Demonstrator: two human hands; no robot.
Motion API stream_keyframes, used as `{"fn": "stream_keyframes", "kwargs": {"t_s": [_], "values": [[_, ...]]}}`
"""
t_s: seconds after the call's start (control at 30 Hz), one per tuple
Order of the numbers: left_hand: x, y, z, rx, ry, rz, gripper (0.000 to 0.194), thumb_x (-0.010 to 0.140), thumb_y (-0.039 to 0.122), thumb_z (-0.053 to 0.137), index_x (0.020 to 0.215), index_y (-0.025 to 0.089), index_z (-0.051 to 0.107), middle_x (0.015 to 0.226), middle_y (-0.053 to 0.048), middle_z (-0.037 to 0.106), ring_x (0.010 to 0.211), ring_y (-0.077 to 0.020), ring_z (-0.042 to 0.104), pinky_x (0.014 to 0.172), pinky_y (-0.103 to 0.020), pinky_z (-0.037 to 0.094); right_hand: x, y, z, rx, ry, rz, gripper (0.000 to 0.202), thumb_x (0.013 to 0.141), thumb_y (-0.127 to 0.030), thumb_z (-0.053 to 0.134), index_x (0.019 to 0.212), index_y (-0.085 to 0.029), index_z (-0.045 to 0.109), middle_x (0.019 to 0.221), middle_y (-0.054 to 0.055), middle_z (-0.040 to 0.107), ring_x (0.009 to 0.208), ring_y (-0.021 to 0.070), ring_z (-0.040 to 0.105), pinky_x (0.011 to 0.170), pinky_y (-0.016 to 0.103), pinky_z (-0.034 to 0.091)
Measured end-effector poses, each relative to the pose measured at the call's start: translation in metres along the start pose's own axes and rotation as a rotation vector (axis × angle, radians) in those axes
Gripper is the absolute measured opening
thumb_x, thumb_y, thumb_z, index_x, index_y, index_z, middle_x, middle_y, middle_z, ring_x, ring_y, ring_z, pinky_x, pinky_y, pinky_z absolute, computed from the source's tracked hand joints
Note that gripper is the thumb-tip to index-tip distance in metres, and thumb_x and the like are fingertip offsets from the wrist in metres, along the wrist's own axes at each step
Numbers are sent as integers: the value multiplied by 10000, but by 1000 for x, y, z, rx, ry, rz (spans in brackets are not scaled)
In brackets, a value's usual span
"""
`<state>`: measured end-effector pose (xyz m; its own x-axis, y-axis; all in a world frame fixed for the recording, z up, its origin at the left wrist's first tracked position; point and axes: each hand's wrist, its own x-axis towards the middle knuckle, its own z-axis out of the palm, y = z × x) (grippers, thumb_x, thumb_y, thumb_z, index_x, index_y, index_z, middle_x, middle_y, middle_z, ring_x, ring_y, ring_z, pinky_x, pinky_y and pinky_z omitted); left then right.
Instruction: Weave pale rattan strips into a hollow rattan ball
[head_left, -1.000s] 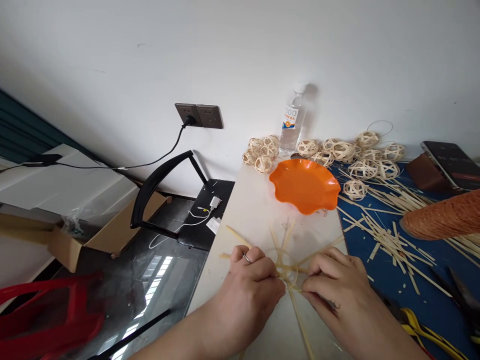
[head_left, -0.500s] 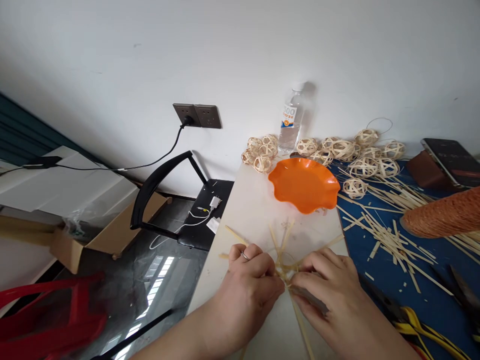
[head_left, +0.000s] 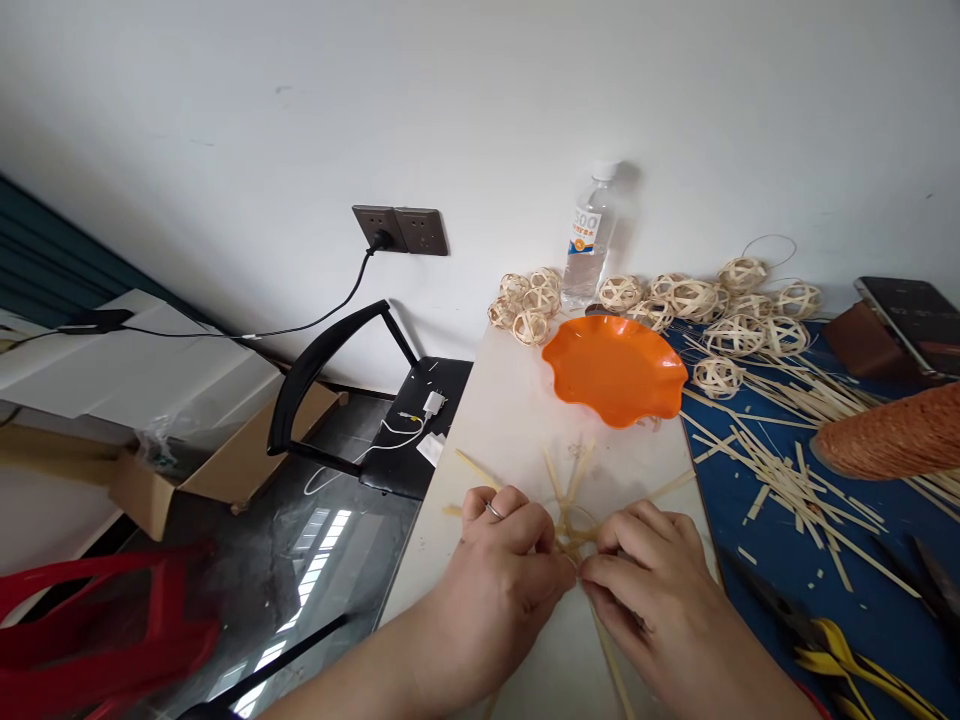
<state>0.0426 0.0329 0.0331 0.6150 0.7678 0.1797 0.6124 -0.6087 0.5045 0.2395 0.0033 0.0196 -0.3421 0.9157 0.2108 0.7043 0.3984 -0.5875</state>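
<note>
Pale bamboo strips (head_left: 573,490) cross one another in a star shape on the white tabletop, with a small ring of bent strip near their crossing. My left hand (head_left: 502,570) is closed on the strips from the left, a ring on one finger. From the right, my right hand (head_left: 649,575) pinches strips close to the same crossing. The fingertips of both hands nearly meet there and hide part of the weave. Strip ends stick out above, below and to both sides of the hands.
Beyond the hands lies an orange wavy-edged dish (head_left: 615,370), with a water bottle (head_left: 589,240) and several woven balls (head_left: 739,335) behind it. On the blue mat are loose strips (head_left: 780,480), yellow-handled pliers (head_left: 840,655), a rope-wrapped cylinder (head_left: 892,435) and a phone (head_left: 911,320).
The fingertips of my right hand have closed in and moved nearer to my left fingertips at the crossing. The whole view has shifted slightly, while the strips keep their star layout.
</note>
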Motion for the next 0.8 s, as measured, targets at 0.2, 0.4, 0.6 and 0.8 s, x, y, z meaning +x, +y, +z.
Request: {"fn": "stream_keyframes", "kwargs": {"t_s": [0.2, 0.4, 0.6, 0.8], "values": [[0, 3, -13, -42, -8, -24, 170, 908, 133, 627, 806, 246, 703, 816, -10, 578, 848, -188, 470, 767, -394, 302, 0, -1, 0, 2, 48, -32, 219, 840, -36, 579, 731, -220, 624, 785, -1, 581, 797, 172, 495, 725, 361, 284], [-4, -4, -27, -84, 298, -109, 195, 884, 126, 647, 1032, 237, 710, 881, -27, 581, 838, -182, 514, 805, -401, 348, 0, -1, 1, -59, 72, -70, 202, 828, -34, 589, 741, -216, 603, 762, -6, 597, 779, 168, 499, 733, 372, 274], [-1, -15, -20, -50, 485, -170, 220, 898, 63, 608, 991, 239, 701, 807, 2, 593, 760, -156, 535, 780, -385, 355, 1, 0, 3, -117, 70, -78, 203, 798, -27, 622, 760, -226, 632, 780, -15, 618, 796, 165, 512, 737, 378, 280], [-2, -16, -19, -48, 447, -182, 229, 915, 81, 589, 1028, 251, 692, 817, -3, 609, 773, -168, 549, 782, -390, 357, 0, 1, 3, -127, 55, -79, 203, 792, -32, 635, 741, -228, 630, 753, -18, 607, 783, 164, 513, 722, 372, 277]]}}
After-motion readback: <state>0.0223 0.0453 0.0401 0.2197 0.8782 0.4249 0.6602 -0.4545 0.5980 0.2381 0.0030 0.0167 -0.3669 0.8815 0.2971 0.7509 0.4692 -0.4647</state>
